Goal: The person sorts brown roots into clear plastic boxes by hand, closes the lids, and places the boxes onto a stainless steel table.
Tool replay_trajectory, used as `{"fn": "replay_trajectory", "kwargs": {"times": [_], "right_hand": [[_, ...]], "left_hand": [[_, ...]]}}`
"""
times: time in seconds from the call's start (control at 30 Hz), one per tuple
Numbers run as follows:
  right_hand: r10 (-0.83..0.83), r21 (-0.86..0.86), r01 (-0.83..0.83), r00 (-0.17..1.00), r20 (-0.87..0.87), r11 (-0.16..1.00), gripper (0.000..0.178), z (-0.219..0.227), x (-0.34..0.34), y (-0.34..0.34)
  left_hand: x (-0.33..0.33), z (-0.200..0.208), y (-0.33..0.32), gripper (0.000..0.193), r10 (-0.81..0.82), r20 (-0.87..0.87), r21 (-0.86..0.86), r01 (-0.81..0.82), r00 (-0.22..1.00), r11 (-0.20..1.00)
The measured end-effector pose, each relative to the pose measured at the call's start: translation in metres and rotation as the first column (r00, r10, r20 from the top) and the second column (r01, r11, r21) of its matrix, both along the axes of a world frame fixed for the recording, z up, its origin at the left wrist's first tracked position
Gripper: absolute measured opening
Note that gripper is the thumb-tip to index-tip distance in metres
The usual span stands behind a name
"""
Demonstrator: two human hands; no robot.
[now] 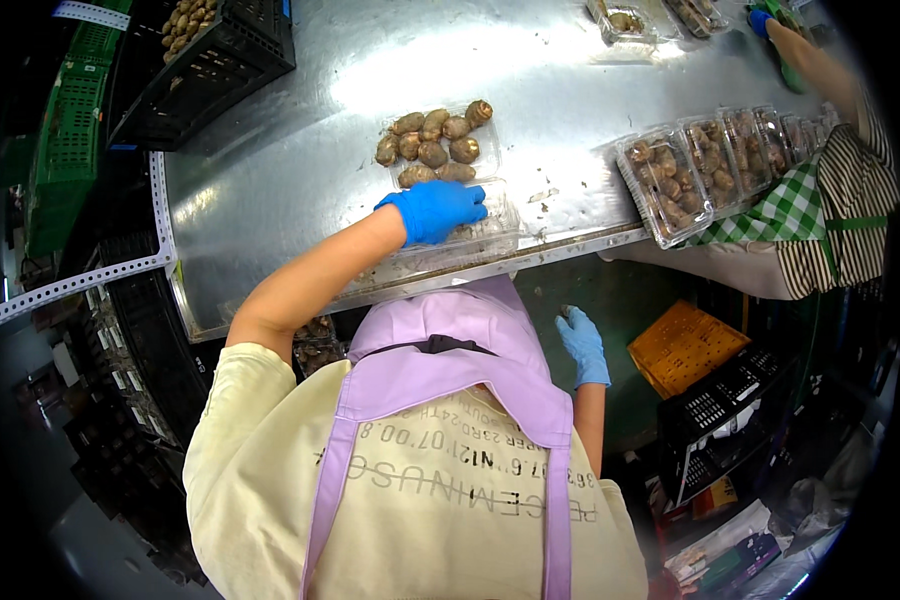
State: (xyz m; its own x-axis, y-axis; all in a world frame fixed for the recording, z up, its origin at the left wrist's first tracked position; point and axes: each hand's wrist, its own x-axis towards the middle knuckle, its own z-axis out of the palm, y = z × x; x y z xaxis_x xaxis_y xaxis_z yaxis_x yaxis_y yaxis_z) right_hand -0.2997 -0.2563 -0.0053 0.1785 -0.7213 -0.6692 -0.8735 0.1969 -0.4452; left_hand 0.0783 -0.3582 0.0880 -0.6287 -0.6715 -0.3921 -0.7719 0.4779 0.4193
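Observation:
An open clear plastic clamshell box (494,150) lies on the metal table with several small brown taro corms (432,154) in rows. Its empty lid half (500,222) appears to extend toward me at the table's front edge. My left hand (436,211), in a dark blue glove, is over the near end of the corms, its fingers curled; what is under them is hidden. My right hand (582,347), in a light blue glove, hangs below the table edge to the right of my apron. Its fingers are bent together, with a small dark bit at the tips that I cannot identify.
Filled clear boxes of taro (667,187) stand in a row along the table's right edge. A co-worker's gloved hand (760,22) is at the far right. A black crate of taro (210,75) sits at the back left. An orange crate (687,345) lies below, right.

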Motion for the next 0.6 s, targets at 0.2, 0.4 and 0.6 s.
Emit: {"fn": "replay_trajectory", "kwargs": {"times": [0.2, 0.4, 0.6], "right_hand": [[-0.122, 0.023, 0.121, 0.992, 0.016, 0.992, 0.039, 0.021, 0.007, 0.004], [-0.366, -0.018, 0.410, 0.833, 0.415, 0.912, 0.030, 0.025, 0.013, 0.003], [-0.344, -0.006, 0.453, 0.686, 0.641, 0.891, 0.023, 0.099, 0.055, -0.035]], "left_hand": [[0.009, 0.038, -0.011, 0.038, 0.567, -0.374, 0.227, -0.520, 0.734, 0.823], [-0.014, 0.086, 0.012, 0.040, 0.821, -0.571, 0.817, -0.125, -0.030, 0.563], [-0.065, 0.085, 0.034, 0.037, 0.859, -0.511, 0.855, -0.087, 0.035, 0.512]]}}
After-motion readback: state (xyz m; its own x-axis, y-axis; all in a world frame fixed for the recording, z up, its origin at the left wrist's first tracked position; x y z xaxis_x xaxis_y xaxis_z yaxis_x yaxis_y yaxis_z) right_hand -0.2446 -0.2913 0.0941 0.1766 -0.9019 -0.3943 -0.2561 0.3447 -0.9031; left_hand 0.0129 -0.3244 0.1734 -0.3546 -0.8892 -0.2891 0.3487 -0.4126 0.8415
